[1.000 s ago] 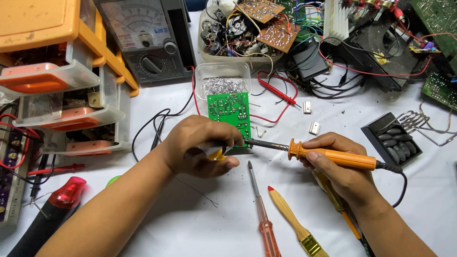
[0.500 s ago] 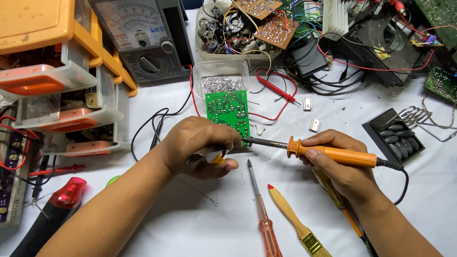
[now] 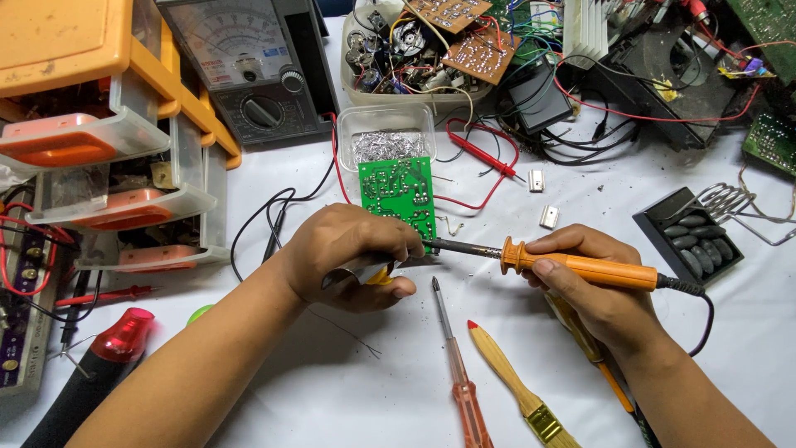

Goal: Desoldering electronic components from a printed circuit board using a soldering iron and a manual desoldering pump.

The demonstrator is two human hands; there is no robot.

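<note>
Right hand (image 3: pixel 597 286) is closed around the orange grip of a soldering iron (image 3: pixel 580 267), its tip beside the left hand (image 3: pixel 352 253), which pinches a small yellow-and-metal piece (image 3: pixel 375 272). Iron judged light, rigid; hold the grip only.

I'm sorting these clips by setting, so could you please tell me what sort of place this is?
Most likely an electronics repair bench: the right hand holds a soldering iron beside a green circuit board, with a dial meter and tangled wires behind.

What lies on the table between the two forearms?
In the head view, a screwdriver and a brush lie on the white table.
</note>
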